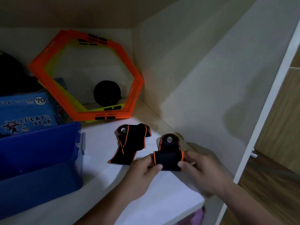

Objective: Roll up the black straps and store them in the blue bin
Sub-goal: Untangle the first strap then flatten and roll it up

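Now the left hand [144,169] and the right hand [199,169] each pinch an end of a black strap [168,159], almost rolled, by the right edge of the shelf [162,192]. Next it probably goes left into the blue bin [40,159]. The other strap [129,143] lies loose beside it.

Black straps [168,159] — orange-edged; blue bin [40,159]

We see both bare forearms reaching in from the bottom edge, hands close together. Left hand [144,168] pinches the left end of the rolled strap [168,159]. Right hand [201,171] pinches the right end, fingers curled.
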`<state>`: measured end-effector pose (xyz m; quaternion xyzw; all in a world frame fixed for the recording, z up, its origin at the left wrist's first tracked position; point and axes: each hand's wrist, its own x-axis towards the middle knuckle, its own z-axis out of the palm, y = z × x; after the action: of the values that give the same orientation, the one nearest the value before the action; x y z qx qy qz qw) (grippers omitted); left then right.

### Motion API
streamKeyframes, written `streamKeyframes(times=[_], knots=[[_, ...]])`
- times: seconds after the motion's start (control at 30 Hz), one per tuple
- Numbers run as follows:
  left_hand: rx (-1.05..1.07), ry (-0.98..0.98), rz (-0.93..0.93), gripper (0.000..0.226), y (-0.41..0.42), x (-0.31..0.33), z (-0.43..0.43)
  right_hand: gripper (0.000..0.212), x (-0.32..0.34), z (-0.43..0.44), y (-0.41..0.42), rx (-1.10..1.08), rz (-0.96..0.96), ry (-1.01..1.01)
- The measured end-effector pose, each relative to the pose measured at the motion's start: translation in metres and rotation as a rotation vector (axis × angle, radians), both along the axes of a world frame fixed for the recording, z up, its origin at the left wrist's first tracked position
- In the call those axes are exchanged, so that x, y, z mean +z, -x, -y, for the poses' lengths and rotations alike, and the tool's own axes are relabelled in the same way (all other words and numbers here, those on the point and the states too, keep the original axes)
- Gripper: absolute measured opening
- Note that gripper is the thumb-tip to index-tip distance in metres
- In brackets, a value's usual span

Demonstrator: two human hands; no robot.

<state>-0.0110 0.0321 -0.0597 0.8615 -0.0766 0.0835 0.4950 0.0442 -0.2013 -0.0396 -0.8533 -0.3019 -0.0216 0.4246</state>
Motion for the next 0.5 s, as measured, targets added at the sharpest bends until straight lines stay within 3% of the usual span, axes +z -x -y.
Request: streamKeyframes(times=[0.23, 0.5], knots=[[0.141, -0.066, 0.04, 0.035, -0.025, 0.001, 0.007, 0.033, -0.008, -0.013, -0.016, -0.174, -0.116, -0.089], [0.28, -0.45, 0.078, 0.024, -0.048, 0.004, 0.018, 0.032, -0.007, -0.025, -0.032, -0.347, 0.043, 0.213]])
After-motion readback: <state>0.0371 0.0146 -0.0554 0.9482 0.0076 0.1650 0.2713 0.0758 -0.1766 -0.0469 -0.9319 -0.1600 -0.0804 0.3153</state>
